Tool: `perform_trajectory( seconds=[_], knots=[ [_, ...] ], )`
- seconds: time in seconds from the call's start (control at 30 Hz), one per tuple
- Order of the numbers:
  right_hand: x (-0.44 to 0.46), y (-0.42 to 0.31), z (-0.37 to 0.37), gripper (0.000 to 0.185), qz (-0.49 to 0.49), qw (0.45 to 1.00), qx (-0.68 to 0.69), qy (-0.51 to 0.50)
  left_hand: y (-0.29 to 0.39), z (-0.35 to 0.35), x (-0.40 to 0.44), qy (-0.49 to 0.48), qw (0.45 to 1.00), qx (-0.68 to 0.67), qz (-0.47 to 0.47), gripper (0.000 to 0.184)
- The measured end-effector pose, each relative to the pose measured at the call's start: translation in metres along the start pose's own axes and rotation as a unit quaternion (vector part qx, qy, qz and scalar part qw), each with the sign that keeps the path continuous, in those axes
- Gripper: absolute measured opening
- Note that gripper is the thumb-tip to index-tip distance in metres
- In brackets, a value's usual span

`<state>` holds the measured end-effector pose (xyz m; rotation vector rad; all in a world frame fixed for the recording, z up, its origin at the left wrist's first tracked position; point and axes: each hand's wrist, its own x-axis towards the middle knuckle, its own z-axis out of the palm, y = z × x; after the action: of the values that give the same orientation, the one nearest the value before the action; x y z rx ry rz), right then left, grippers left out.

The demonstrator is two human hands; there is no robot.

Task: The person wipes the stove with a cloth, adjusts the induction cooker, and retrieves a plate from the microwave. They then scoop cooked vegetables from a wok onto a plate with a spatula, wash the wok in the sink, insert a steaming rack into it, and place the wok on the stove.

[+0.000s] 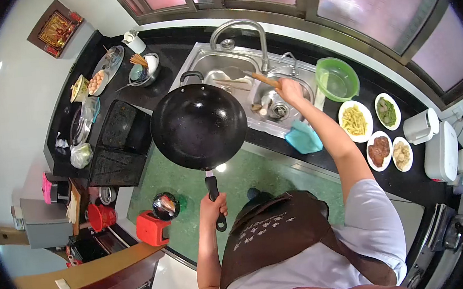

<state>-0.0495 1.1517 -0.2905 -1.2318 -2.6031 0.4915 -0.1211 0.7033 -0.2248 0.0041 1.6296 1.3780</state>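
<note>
My left hand is closed around the black handle of a large black wok. The wok is held up over the floor in front of the counter, its dark inside facing me. My right hand reaches over the double sink and grips a wooden-handled tool. That tool points left across the sink divider; its far end is hard to make out. Below the right forearm, a turquoise cloth hangs at the sink's front edge. A tall curved faucet stands behind the basins.
Right of the sink stand a green basin, plates of yellow strips, green vegetables, brown meat and a pale minced food. A black stove, eggs and a metal bowl are left. A red stool stands on the floor.
</note>
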Motion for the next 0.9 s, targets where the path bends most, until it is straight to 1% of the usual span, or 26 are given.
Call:
perform_trajectory(
  seconds=[0.07, 0.17, 0.2, 0.27, 0.3, 0.33, 0.43, 0.47, 0.57, 0.7, 0.73, 0.83, 0.87, 0.9],
  knots=[
    [0.037, -0.004, 0.032, 0.028, 0.016, 1.0, -0.023, 0.007, 0.014, -0.016, 0.015, -0.006, 1.0, 0.022, 0.001, 0.018],
    [0.068, -0.003, 0.055, 0.028, -0.002, 0.998, -0.054, 0.021, 0.036, -0.028, 0.036, -0.023, 0.999, 0.033, 0.003, 0.018],
    [0.08, 0.002, 0.062, 0.029, 0.014, 0.999, -0.042, -0.004, 0.043, -0.031, 0.045, -0.03, 0.999, 0.034, 0.005, 0.017],
    [0.099, 0.019, 0.087, 0.03, 0.0, 0.997, -0.072, 0.003, 0.056, -0.034, 0.065, -0.032, 0.998, 0.054, -0.002, 0.018],
    [0.106, 0.021, 0.09, 0.03, -0.007, 0.996, -0.087, 0.007, 0.062, -0.035, 0.077, -0.033, 0.997, 0.065, -0.005, 0.018],
    [0.11, 0.024, 0.094, 0.03, 0.012, 0.997, -0.072, 0.004, 0.066, -0.036, 0.09, -0.049, 0.997, 0.054, -0.01, 0.017],
    [0.114, 0.026, 0.092, 0.029, -0.011, 0.994, -0.109, -0.012, 0.085, -0.035, 0.122, -0.064, 0.995, 0.069, -0.016, 0.017],
    [0.121, 0.038, 0.107, 0.025, -0.013, 0.992, -0.123, 0.004, 0.091, -0.034, 0.133, -0.071, 0.995, 0.07, -0.018, 0.017],
    [0.114, 0.017, 0.096, 0.021, 0.097, 0.991, -0.079, -0.045, 0.12, -0.031, 0.174, -0.09, 0.993, 0.077, -0.026, 0.017],
    [0.09, -0.007, 0.083, 0.023, 0.012, 0.996, -0.076, 0.047, 0.149, -0.027, 0.203, -0.094, 0.99, 0.095, -0.038, 0.017],
    [0.087, -0.004, 0.092, 0.024, -0.001, 0.994, -0.098, 0.052, 0.156, -0.028, 0.205, -0.091, 0.99, 0.103, -0.044, 0.016],
    [0.081, -0.002, 0.113, 0.025, 0.068, 0.995, -0.053, -0.058, 0.168, -0.037, 0.213, -0.087, 0.987, 0.119, -0.057, 0.016],
    [0.08, -0.001, 0.116, 0.024, 0.039, 0.996, -0.037, -0.075, 0.176, -0.041, 0.213, -0.087, 0.985, 0.128, -0.072, 0.016],
    [0.08, -0.004, 0.116, 0.024, 0.05, 0.995, -0.014, -0.087, 0.187, -0.044, 0.21, -0.085, 0.984, 0.128, -0.087, 0.017]
  ],
)
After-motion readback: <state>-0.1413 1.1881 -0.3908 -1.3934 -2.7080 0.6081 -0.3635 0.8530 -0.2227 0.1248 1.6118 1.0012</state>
